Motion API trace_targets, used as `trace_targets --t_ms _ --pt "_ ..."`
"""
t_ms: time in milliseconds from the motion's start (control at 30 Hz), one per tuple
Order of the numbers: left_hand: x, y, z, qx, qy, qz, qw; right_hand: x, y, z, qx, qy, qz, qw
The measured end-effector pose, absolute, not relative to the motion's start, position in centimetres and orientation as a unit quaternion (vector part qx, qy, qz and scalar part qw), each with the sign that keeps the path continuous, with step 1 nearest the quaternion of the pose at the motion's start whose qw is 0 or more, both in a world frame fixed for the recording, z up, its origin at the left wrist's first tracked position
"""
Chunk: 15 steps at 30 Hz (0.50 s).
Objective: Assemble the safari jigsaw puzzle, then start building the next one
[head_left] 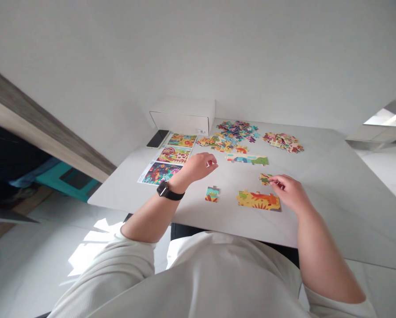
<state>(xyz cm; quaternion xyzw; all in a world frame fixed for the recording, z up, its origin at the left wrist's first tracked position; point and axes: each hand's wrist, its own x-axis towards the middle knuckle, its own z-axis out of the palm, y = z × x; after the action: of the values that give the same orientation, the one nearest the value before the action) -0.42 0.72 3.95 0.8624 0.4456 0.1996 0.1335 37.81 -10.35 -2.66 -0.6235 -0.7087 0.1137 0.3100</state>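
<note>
My right hand (291, 191) pinches a green-and-yellow puzzle piece (264, 179) by its right edge. Just below it lies a joined yellow-and-orange puzzle strip (259, 200). My left hand (201, 167), with a watch on its wrist, hovers over the table with fingers loosely curled. A small gap shows between thumb and forefinger, and I see nothing in it. Nearer to me, a single teal-and-yellow puzzle piece (212, 194) lies apart. Farther back is another joined puzzle strip (247, 159) with blue and green shapes.
Loose pieces form a yellow pile (219, 142), a blue-purple pile (237, 130) and a pink-cream pile (284, 142). Picture sheets (174, 154) and a phone (157, 138) lie at the left of the white table (333, 185). A white box (183, 117) stands by the wall.
</note>
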Motion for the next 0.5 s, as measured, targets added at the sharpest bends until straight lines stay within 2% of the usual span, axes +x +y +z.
trace_targets --t_ms 133,267,500 --pt "2.1 1.4 3.6 0.861 0.427 0.220 0.167 37.7 -10.3 -2.7 -0.622 -0.707 0.121 0.314" --pt "4.0 1.6 1.1 0.846 0.426 0.240 0.213 37.2 -10.4 -2.3 -0.622 -0.703 0.119 0.324" --pt "3.0 2.2 -1.3 0.819 0.462 0.260 0.221 36.7 -10.3 -2.3 -0.623 -0.685 0.091 0.366"
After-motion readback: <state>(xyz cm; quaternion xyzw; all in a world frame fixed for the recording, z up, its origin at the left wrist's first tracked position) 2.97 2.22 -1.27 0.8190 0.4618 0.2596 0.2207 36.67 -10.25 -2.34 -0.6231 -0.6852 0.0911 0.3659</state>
